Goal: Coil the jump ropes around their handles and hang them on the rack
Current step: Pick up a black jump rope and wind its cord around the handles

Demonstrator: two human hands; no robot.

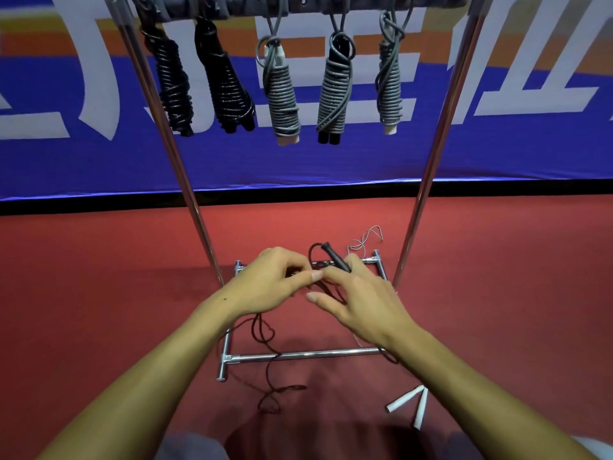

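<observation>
My left hand (272, 282) and my right hand (356, 298) meet low in front of the rack. The right hand holds a black jump-rope handle (336, 258), which points up and away. The left hand's fingers are curled, pinching the dark rope (265, 333) beside that handle. This rope trails down from my hands in loose loops onto the red floor. On the rack's top bar (298, 3) hang several coiled ropes: black ones (225, 81) at the left, grey ones (282, 91) at the right.
The chrome rack's base frame (305, 355) and two slanted uprights (428, 180) surround my hands. Two white handles (413, 401) lie on the floor at lower right, and a thin grey rope (366, 239) lies behind the base. A blue banner (298, 161) stands behind.
</observation>
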